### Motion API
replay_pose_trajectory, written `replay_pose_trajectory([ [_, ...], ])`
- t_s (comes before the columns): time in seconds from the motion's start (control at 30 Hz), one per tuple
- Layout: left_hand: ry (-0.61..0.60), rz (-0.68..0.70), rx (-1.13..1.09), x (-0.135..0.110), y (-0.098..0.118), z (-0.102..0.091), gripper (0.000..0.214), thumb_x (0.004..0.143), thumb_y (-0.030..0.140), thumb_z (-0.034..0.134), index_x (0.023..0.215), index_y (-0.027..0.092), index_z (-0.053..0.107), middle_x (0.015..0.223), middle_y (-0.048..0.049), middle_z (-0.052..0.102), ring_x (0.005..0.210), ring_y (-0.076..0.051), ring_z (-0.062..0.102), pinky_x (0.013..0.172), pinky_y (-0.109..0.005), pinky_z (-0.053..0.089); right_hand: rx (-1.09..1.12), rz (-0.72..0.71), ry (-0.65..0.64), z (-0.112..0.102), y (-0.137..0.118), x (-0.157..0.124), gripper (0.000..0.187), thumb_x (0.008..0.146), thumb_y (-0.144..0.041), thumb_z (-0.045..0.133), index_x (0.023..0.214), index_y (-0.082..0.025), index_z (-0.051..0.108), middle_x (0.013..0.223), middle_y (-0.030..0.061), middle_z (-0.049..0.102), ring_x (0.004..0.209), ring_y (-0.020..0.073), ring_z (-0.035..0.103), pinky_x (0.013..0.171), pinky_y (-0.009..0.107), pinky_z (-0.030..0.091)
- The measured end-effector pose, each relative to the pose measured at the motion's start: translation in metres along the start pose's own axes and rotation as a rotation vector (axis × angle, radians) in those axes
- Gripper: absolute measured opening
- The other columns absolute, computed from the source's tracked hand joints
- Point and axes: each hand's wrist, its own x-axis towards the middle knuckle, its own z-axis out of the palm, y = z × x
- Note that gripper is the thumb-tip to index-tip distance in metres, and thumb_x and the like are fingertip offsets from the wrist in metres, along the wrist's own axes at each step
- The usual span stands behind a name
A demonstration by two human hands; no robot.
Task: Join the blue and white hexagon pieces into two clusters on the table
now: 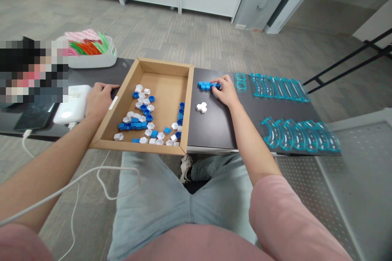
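Note:
A shallow cardboard box [187,102] on the black table [220,126] holds several loose blue and white hexagon pieces [143,118]. My left hand [98,100] rests beside the box's left wall, fingers curled loosely on the table, holding nothing I can see. My right hand [226,89] is right of the box, fingers pinched on the end of a cluster of joined blue hexagon pieces [206,85] lying on the table. A small cluster of white hexagon pieces [201,107] lies just in front of it, untouched.
Rows of clear turquoise curved pieces [278,87] and a second row [301,135] lie on the table's right part. A white device [72,104] with a cable, a dark phone [32,116] and a white tub of coloured sticks [90,51] are at left. A grey perforated surface [352,171] adjoins right.

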Motion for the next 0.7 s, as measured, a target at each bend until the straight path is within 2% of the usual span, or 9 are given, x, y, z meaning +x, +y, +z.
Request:
replay_pose_trajectory([
  [0.17, -0.012, 0.004, 0.032, 0.0003, -0.0008, 0.0002, 0.076, 0.105, 0.057, 0.070, 0.167, 0.013, 0.073, 0.156, -0.0256, 0.063, 0.148, -0.044, 0.063, 0.128, -0.054, 0.052, 0.022, -0.026, 0.000, 0.0009, -0.0005, -0.0011, 0.030, 0.093, -0.025, 0.079, 0.121, -0.026, 0.090, 0.119, 0.0096, 0.068, 0.113, 0.0314, 0.073, 0.112, 0.053, 0.065],
  [0.43, -0.038, -0.001, 0.038, 0.0029, -0.0025, -0.0010, 0.078, 0.109, 0.062, 0.058, 0.166, 0.010, 0.072, 0.156, -0.0267, 0.064, 0.148, -0.043, 0.063, 0.129, -0.054, 0.052, 0.021, -0.012, -0.025, 0.0015, 0.0010, -0.0001, 0.028, 0.093, -0.025, 0.082, 0.120, -0.028, 0.088, 0.119, 0.0084, 0.067, 0.114, 0.0316, 0.072, 0.114, 0.055, 0.064],
  [0.7, 0.006, 0.003, 0.037, 0.0021, -0.0027, 0.0019, 0.071, 0.108, 0.055, 0.064, 0.165, 0.014, 0.075, 0.153, -0.0234, 0.066, 0.145, -0.040, 0.064, 0.128, -0.050, 0.052, 0.020, -0.012, -0.025, 0.0028, 0.0007, 0.0008, 0.026, 0.095, -0.024, 0.083, 0.120, -0.028, 0.087, 0.120, 0.0090, 0.067, 0.115, 0.0318, 0.073, 0.116, 0.055, 0.063],
])
